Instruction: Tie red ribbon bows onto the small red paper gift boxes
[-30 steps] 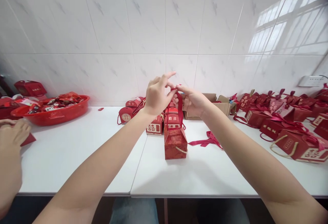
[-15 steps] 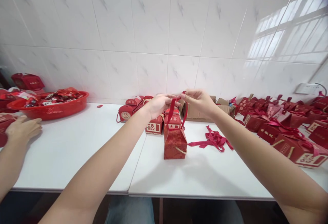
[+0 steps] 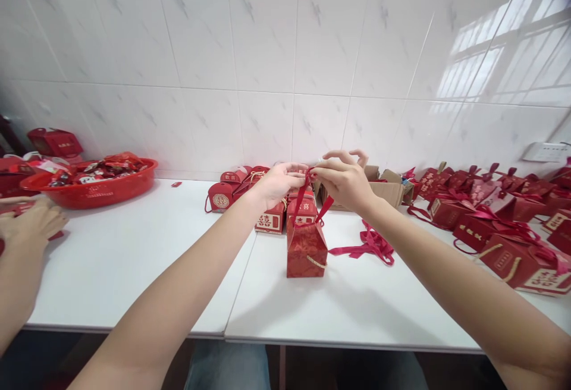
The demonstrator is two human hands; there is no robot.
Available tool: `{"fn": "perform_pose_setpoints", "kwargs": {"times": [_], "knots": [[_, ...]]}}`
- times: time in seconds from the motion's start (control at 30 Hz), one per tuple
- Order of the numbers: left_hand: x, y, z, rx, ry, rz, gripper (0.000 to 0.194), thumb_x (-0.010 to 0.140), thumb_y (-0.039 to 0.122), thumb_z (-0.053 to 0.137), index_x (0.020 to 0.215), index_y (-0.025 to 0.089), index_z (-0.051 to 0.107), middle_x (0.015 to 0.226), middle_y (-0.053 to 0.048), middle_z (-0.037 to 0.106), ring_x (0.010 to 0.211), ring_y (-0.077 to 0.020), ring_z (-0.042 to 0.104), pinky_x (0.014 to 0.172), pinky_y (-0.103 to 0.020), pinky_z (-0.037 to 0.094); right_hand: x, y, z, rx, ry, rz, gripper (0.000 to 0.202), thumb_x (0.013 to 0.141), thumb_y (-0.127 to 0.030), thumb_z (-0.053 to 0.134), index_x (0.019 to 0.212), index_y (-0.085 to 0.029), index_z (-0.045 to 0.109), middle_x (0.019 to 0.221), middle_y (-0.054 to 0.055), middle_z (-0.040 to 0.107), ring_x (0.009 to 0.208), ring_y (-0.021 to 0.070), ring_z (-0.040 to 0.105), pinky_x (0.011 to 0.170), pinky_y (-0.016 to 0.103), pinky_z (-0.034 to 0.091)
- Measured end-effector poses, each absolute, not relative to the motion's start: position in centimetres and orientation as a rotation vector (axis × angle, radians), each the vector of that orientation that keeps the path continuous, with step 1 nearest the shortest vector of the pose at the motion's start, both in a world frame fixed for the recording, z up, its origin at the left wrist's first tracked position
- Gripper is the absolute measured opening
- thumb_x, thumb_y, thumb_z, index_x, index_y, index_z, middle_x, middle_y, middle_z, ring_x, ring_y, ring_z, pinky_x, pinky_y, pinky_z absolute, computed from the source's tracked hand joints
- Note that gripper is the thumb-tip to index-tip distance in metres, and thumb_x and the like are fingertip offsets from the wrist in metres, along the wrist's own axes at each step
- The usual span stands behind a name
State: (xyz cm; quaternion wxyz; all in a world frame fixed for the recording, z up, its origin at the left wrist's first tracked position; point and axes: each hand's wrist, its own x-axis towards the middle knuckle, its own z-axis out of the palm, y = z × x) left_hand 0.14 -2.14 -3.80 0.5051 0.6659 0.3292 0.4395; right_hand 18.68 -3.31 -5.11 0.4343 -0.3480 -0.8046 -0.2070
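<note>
A red gift box (image 3: 306,253) with a gold cord on its side stands upright on the white table. A red ribbon (image 3: 300,200) rises from its top in two strands that meet above it. My left hand (image 3: 282,185) pinches the ribbon where the strands meet. My right hand (image 3: 344,181) is closed on the ribbon just beside it, with the outer fingers raised. The fingertips partly hide the crossing of the strands. Loose red ribbons (image 3: 372,246) lie on the table to the right of the box.
Behind my hands stand more red boxes (image 3: 220,195) and a cardboard box (image 3: 387,194). Many finished-looking red boxes (image 3: 521,259) crowd the right side. A red basin (image 3: 102,191) of wrapped sweets stands left, near another person's hand (image 3: 33,223). A tiled wall (image 3: 263,33) closes the back.
My right hand has turned and its outer fingers have lifted; the ribbon strands now cross closer together. The other person's hand has shifted over a red box at the left.
</note>
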Motion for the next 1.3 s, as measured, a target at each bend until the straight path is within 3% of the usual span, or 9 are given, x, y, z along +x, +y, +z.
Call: {"fn": "perform_pose_setpoints", "kwargs": {"times": [0.1,0.27,0.33,0.43,0.6,0.8,1.07,1.17,1.3], "knots": [[0.2,-2.5,-3.5,1.663,0.863,1.189,0.025,0.078,0.011,0.064,0.102,0.017,0.059,0.094,-0.008,0.070,0.083,-0.0158,0.067,0.071,-0.029,0.052,18.1,-3.3,-5.4,-0.841,-1.877,-0.147,0.021,0.088,-0.033,0.055,0.079,-0.028,0.073,0.095,0.002,0.072,0.106,0.0248,0.056,0.101,0.048,0.019],[0.1,-2.8,-3.2,2.270,1.025,1.502,0.034,0.079,0.010,0.059,0.111,0.019,0.052,0.089,-0.004,0.074,0.076,-0.0156,0.068,0.071,-0.029,0.050,17.2,-3.8,-6.1,-0.669,-1.331,1.076,0.022,0.075,-0.044,0.068,0.081,-0.024,0.073,0.101,0.003,0.070,0.099,0.0223,0.059,0.088,0.036,0.042],[-0.2,-2.7,-3.4,2.591,1.040,1.553,0.034,0.081,0.009,0.056,0.113,0.020,0.051,0.089,-0.003,0.075,0.081,-0.0175,0.068,0.080,-0.034,0.048,17.1,-3.9,-6.5,-0.635,-1.194,1.233,0.024,0.072,-0.046,0.069,0.084,-0.026,0.072,0.102,0.001,0.069,0.100,0.0212,0.059,0.086,0.033,0.043],[-1.1,-2.4,-3.7,2.842,1.045,1.590,0.032,0.082,0.010,0.054,0.113,0.019,0.051,0.087,-0.001,0.075,0.092,-0.0202,0.067,0.088,-0.038,0.043,17.7,-3.6,-7.5,-0.690,-1.115,1.224,0.027,0.071,-0.050,0.068,0.088,-0.029,0.071,0.107,-0.002,0.069,0.107,0.0213,0.057,0.085,0.032,0.042],[-3.2,-2.3,-4.2,2.854,1.155,1.580,0.031,0.082,0.013,0.054,0.113,0.019,0.051,0.085,-0.001,0.075,0.090,-0.0209,0.068,0.087,-0.037,0.043,19.6,-3.3,-8.8,-0.769,-1.023,1.145,0.027,0.067,-0.050,0.072,0.086,-0.030,0.071,0.114,-0.003,0.067,0.119,0.0222,0.052,0.089,0.032,0.036],[-5.2,-2.9,-5.1,2.831,1.278,1.503,0.027,0.083,0.018,0.052,0.110,0.020,0.052,0.086,-0.001,0.075,0.088,-0.0219,0.067,0.089,-0.038,0.042,20.6,-4.2,-9.1,-0.804,-1.031,1.080,0.031,0.064,-0.053,0.075,0.083,-0.028,0.072,0.098,0.001,0.071,0.100,0.0221,0.063,0.084,0.033,0.040],[-9.7,-4.2,-9.0,2.685,1.533,1.289,0.028,0.084,0.026,0.049,0.111,0.023,0.050,0.088,-0.001,0.075,0.098,-0.0255,0.064,0.092,-0.039,0.042,24.4,-5.4,-12.4,-1.058,-1.027,0.923,0.038,0.067,-0.057,0.071,0.089,-0.026,0.073,0.084,0.002,0.068,0.080,0.0170,0.061,0.069,0.027,0.042],[-12.2,-4.9,-11.4,2.569,1.693,1.130,0.029,0.083,0.031,0.048,0.111,0.023,0.049,0.091,-0.002,0.074,0.099,-0.0273,0.063,0.092,-0.040,0.041,26.8,-6.3,-15.9,-1.244,-1.042,0.846,0.038,0.066,-0.057,0.071,0.073,-0.020,0.071,0.072,0.004,0.065,0.070,0.0181,0.057,0.062,0.029,0.039],[-14.8,-5.2,-14.6,2.410,1.798,0.905,0.031,0.082,0.033,0.045,0.112,0.024,0.046,0.088,-0.003,0.073,0.094,-0.0276,0.063,0.085,-0.037,0.042,28.7,-7.6,-19.9,-1.437,-1.121,0.788,0.043,0.061,-0.056,0.071,0.049,-0.018,0.057,0.052,0.001,0.051,0.053,0.0147,0.043,0.055,0.029,0.030]]}}
